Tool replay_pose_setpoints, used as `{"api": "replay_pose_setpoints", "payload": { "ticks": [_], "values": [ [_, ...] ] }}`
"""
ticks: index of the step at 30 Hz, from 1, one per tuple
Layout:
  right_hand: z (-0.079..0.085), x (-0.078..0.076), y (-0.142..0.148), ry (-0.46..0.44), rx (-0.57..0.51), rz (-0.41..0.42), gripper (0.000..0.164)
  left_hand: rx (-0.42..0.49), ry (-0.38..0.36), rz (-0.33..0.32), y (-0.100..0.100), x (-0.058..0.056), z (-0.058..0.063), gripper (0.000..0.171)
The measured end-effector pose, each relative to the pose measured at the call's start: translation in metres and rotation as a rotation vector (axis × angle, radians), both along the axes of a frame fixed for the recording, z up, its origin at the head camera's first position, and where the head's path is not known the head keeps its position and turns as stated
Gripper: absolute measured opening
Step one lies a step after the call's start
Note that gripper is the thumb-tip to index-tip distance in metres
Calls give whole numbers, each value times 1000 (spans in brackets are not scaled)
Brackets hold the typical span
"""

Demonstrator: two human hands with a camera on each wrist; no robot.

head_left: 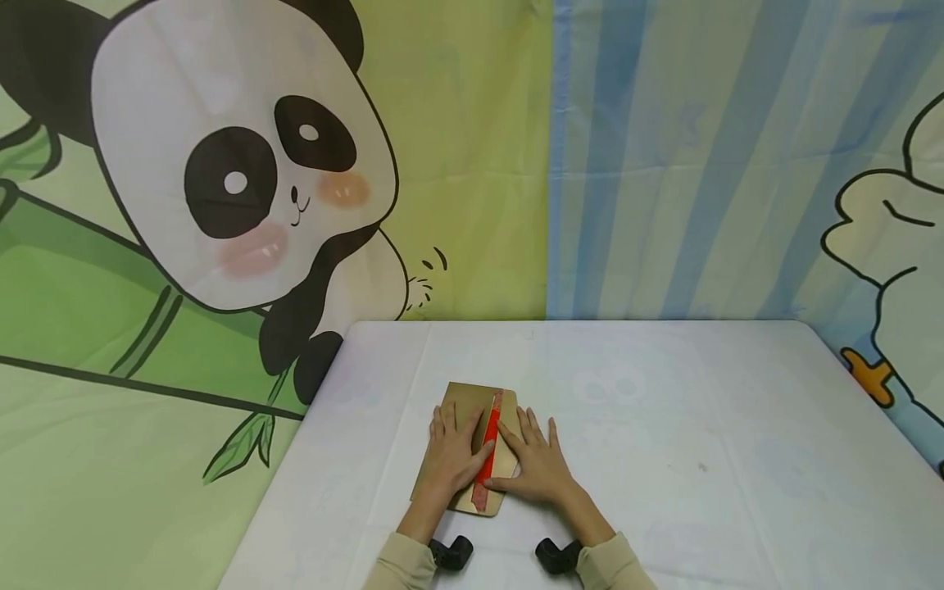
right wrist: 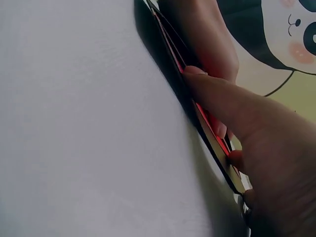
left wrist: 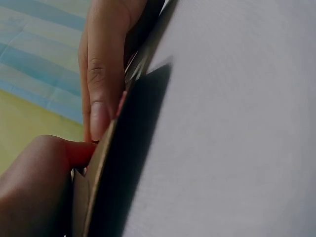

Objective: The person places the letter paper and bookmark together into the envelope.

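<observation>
A flat brown, cardboard-like piece (head_left: 465,397) lies on the white table, with a bright red strip (head_left: 490,442) running lengthwise along it. Spread over its left part is my left hand (head_left: 448,455), fingers straight and thumb touching the strip. My right hand (head_left: 544,474) rests at the right side, its index finger and thumb on or beside the strip and the other fingers stretched out. Both wrist views show the brown piece (left wrist: 101,158) nearly edge-on. In the right wrist view the red strip (right wrist: 212,123) is partly hidden by fingers.
The white table (head_left: 701,410) extends far to the right of the hands. Black devices sit by the two wrists, the left device (head_left: 451,553) and the right device (head_left: 558,556). A cartoon panda backdrop (head_left: 221,98) hangs behind the table.
</observation>
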State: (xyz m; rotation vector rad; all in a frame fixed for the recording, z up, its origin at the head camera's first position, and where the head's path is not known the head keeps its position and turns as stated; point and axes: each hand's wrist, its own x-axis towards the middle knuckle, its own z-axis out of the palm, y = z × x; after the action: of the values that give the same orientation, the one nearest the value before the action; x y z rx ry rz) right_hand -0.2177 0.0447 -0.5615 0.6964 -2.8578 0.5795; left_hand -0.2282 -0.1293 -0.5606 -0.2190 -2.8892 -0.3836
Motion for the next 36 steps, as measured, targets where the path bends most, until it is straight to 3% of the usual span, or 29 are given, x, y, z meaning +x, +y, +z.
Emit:
{"api": "replay_pose_setpoints", "payload": {
  "ticks": [12, 20, 27, 36],
  "values": [
    [-2, 0, -8, 7, 22, -55, 98, 9, -16, -4, 0, 0, 1, 62],
    [-2, 0, -7, -7, -16, -40, 95, 24, -17, -5, 0, 0, -1, 63],
    [-2, 0, -8, 6, 21, -64, 97, 20, 4, -7, 1, 0, -1, 62],
    [2, 2, -14, 15, 44, -83, 99, 15, -22, -2, 1, 0, 1, 62]
  ]
}}
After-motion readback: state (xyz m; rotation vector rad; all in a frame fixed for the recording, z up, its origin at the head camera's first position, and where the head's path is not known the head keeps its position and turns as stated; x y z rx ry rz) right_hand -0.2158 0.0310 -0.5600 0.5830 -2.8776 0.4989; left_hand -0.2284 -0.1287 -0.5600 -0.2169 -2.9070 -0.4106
